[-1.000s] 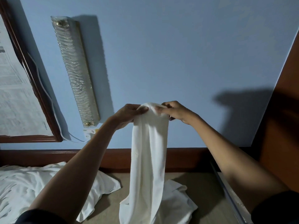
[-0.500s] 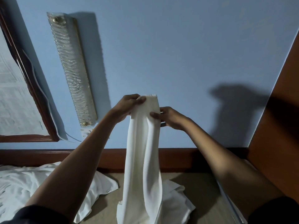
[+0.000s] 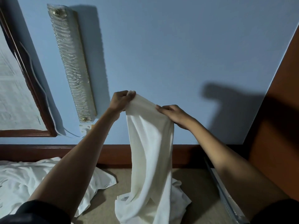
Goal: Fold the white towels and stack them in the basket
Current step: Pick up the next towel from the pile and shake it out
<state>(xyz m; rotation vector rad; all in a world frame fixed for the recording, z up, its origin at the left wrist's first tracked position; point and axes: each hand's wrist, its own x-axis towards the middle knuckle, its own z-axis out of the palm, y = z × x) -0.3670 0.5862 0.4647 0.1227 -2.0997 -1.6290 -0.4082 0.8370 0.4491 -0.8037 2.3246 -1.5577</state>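
A white towel (image 3: 150,151) hangs long and loose in front of me, its lower end resting on the beige surface. My left hand (image 3: 120,101) pinches its upper left corner, held high. My right hand (image 3: 174,114) grips the top edge a little lower and to the right, so that edge is stretched between both hands. More white towel cloth (image 3: 180,201) lies crumpled behind the hanging towel's foot. Another white towel (image 3: 21,180) lies rumpled at the lower left, partly under my left forearm. No basket is in view.
A blue wall is straight ahead, with a ribbed glass wall lamp (image 3: 72,65) and a wood-framed picture (image 3: 14,94) at the left. A dark wooden rail (image 3: 40,151) runs along the surface's far edge. An orange-brown panel (image 3: 278,118) stands at the right.
My hands were close together at the towel's top. The right hand has slid rightward and down along the edge, and the top of the towel has spread wider between both hands.
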